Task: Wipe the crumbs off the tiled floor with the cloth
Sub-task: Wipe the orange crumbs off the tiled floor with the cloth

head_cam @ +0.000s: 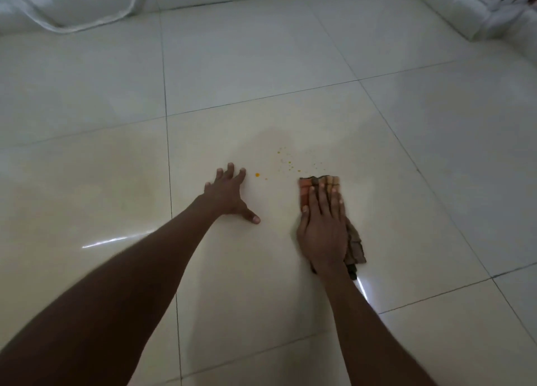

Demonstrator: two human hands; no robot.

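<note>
Small orange crumbs [286, 161] lie scattered on the cream tiled floor [290, 112], with one larger crumb [257, 175] off to their left. A checked orange-brown cloth [305, 186] lies flat on the floor just below the crumbs. My right hand [321, 225] presses on the cloth with straight fingers, and the cloth's rear part bunches out beside my wrist. My left hand [228, 195] rests flat on the tile with fingers spread, just left of the larger crumb.
White fabric or plastic sheeting [66, 5] lies at the far left along the wall. A white wrapped object [465, 10] stands at the far right corner. Dark grout lines cross the glossy tiles.
</note>
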